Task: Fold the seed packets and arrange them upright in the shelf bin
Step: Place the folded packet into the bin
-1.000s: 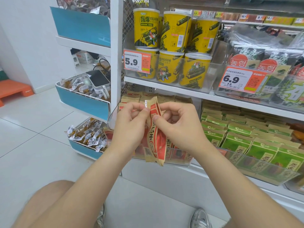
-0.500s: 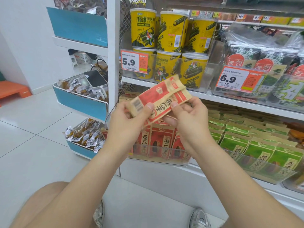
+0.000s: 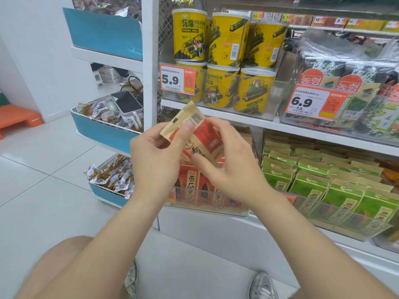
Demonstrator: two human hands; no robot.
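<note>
The packet (image 3: 194, 134) at frame centre is kraft tan with a red panel, black characters and a black-and-white barcode. Below it, the red packets (image 3: 190, 186) show red over tan with black script. At lower right, the green packets (image 3: 311, 186) have tan tops. Above, the yellow canisters (image 3: 226, 39) bear dark green rolls. The price tags (image 3: 178, 79) are orange and white with black digits. At left, the bins (image 3: 103, 33) are teal, the stool (image 3: 19, 118) is orange, and the floor (image 3: 43, 190) is white tile with grey lines.
</note>
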